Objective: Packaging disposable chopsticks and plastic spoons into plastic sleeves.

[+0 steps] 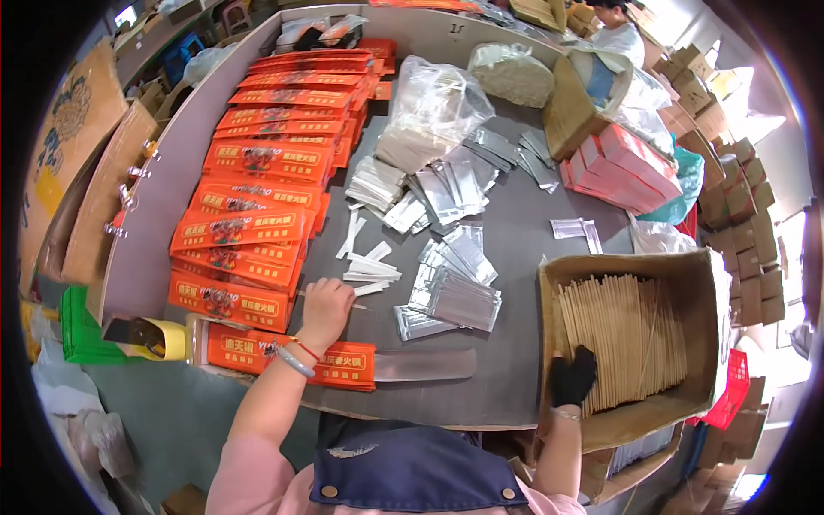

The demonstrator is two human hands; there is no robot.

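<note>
Right hand (572, 375) fingertips hidden among wooden sticks (622, 339); left hand (325, 305) fingers' contact unclear; co-worker (616, 34) cut off by top edge

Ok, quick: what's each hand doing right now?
Left hand: curled, fingertips on a thin stick on the table.
Right hand: black-gloved, reaching into the box of sticks; grip cannot be told.

Orange sleeves (257, 163) with yellow lettering and a dark picture, upper left to centre left. Grey table (524, 206). Silver foil pouches (451, 287) at centre, white strips (371, 266) beside them. Tan chopsticks (627, 335) in a brown carton (687, 403), lower right. Right hand (572, 376) in a black glove; left hand (324, 311) bare, red cord and pale bangle at the wrist. Pink-red boxes (622, 167) upper right. Green crate (73, 330) at left edge.
</note>
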